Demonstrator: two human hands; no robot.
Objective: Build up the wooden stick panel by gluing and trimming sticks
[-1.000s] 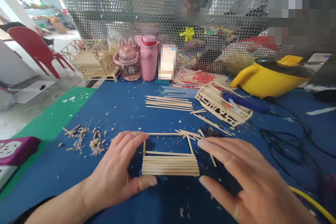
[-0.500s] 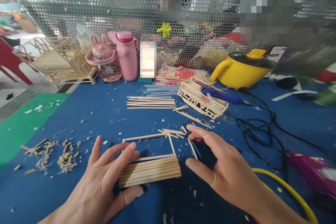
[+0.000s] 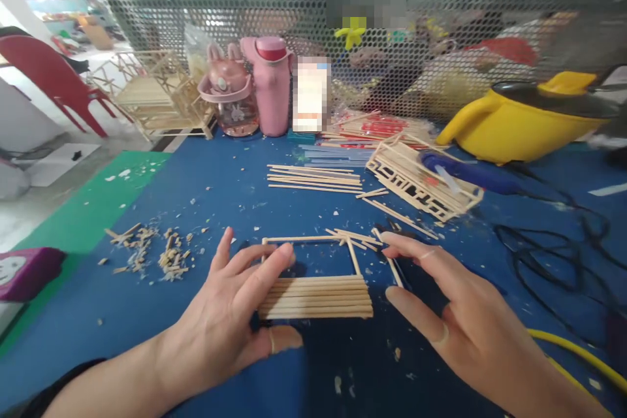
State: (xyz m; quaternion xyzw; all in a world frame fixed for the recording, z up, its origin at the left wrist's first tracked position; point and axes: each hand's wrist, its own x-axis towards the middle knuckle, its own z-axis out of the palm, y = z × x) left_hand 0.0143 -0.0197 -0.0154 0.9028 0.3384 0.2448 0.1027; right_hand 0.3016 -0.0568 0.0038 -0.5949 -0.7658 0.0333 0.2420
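A flat panel of thin wooden sticks (image 3: 318,297) lies on the blue table top (image 3: 235,202) right in front of me. An open square stick frame rises from its far side. My left hand (image 3: 220,326) grips the panel's left end, fingers over the top and thumb against the near edge. My right hand (image 3: 455,326) hovers just right of the panel with its fingers spread and nothing in it. Under its fingertips lies a dark tool (image 3: 416,274), partly hidden.
Loose sticks (image 3: 313,178), a half-built stick structure (image 3: 421,179), a blue glue gun (image 3: 470,173) and a yellow pot (image 3: 529,121) sit farther back. Pink bottles (image 3: 271,88) stand by the mesh screen (image 3: 196,0). Wood chips (image 3: 157,255) lie left, black cords (image 3: 553,255) right.
The view has swung left and the panel now lies square to me. My left hand stays on its left end. My right hand remains spread beside its right end.
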